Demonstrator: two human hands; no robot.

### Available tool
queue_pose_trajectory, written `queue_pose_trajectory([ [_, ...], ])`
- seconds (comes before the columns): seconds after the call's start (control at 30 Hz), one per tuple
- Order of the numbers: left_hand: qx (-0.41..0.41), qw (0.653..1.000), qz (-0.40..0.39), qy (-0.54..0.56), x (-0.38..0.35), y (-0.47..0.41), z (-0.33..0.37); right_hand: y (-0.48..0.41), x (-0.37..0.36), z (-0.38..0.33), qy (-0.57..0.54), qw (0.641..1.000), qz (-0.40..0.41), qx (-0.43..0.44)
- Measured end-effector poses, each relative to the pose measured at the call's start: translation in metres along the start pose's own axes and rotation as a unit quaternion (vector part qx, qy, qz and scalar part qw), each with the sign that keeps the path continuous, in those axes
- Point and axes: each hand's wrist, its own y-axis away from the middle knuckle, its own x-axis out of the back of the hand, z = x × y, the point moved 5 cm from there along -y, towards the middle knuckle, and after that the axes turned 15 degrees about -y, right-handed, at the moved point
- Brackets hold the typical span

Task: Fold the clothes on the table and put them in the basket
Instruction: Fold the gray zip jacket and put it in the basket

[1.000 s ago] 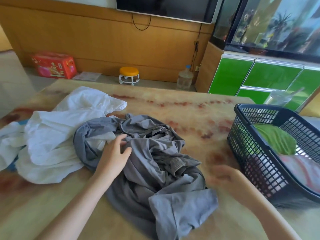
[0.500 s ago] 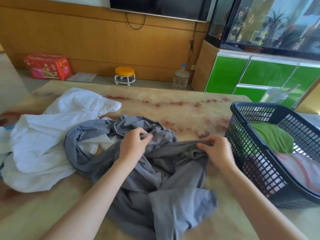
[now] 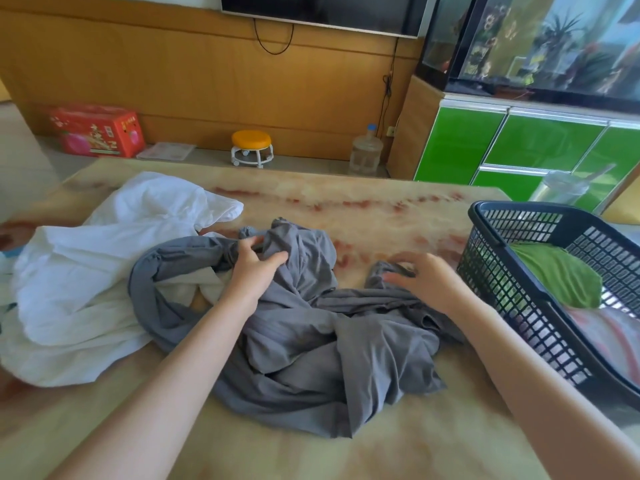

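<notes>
My left hand point(image 3: 254, 271) pinching the grey shirt point(image 3: 311, 341), my right hand point(image 3: 429, 282) on its other end, hold unclear, basket point(image 3: 485, 207) just beside

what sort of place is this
Most likely a home living room: a wall-mounted TV, a fish tank on green cabinets, and a grey garment on a table beside a laundry basket.

The basket point(image 3: 485, 216) is cut by the right edge, and fingers point(image 3: 398, 279) of the right hand point(image 3: 433, 282) are blurred.
</notes>
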Motion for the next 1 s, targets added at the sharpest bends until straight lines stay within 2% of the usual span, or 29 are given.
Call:
queue_pose_trajectory([
  [0.07, -0.009, 1.000, -0.021, 0.007, -0.001, 0.000, 0.001, -0.002, -0.029, -0.010, -0.059, 0.993, -0.100, 0.000],
  [0.17, -0.004, 0.995, -0.005, 0.101, 0.003, 0.000, 0.004, -0.002, -0.071, -0.007, 0.016, 0.979, -0.201, -0.005],
  [0.27, -0.007, 0.983, 0.052, 0.178, 0.016, -0.006, 0.012, 0.000, -0.062, 0.007, 0.082, 0.983, -0.163, -0.018],
  [0.33, -0.004, 0.976, 0.061, 0.210, 0.019, -0.012, 0.017, 0.014, -0.043, 0.017, 0.102, 0.977, -0.186, -0.032],
  [0.43, -0.003, 0.976, 0.052, 0.210, 0.010, -0.021, 0.018, 0.041, -0.021, 0.027, 0.039, 0.962, -0.262, -0.058],
  [0.47, -0.005, 0.977, 0.048, 0.208, 0.005, -0.022, 0.017, 0.046, -0.015, 0.031, 0.011, 0.964, -0.256, -0.070],
  [0.53, -0.018, 0.981, 0.015, 0.194, -0.005, -0.021, 0.017, 0.047, -0.006, 0.040, -0.023, 0.979, -0.188, -0.075],
  [0.6, -0.052, 0.983, -0.050, 0.171, -0.016, -0.016, 0.020, 0.042, -0.002, 0.045, -0.044, 0.992, -0.099, -0.061],
  [0.67, -0.088, 0.988, -0.080, 0.095, -0.019, -0.007, 0.023, 0.040, -0.007, 0.037, -0.073, 0.995, -0.058, -0.043],
  [0.77, -0.096, 0.995, -0.024, -0.017, -0.006, 0.010, 0.017, 0.038, -0.022, 0.019, -0.093, 0.991, -0.089, -0.026],
  [0.83, -0.129, 0.989, -0.001, -0.078, 0.003, 0.031, 0.010, 0.039, -0.035, 0.011, -0.074, 0.989, -0.128, -0.005],
  [0.9, -0.197, 0.968, 0.017, -0.151, 0.004, 0.059, 0.002, 0.041, -0.045, 0.008, -0.050, 0.986, -0.157, 0.016],
  [1.0, -0.307, 0.927, 0.043, -0.213, -0.009, 0.106, -0.014, 0.042, -0.051, 0.010, -0.080, 0.984, -0.156, 0.022],
])
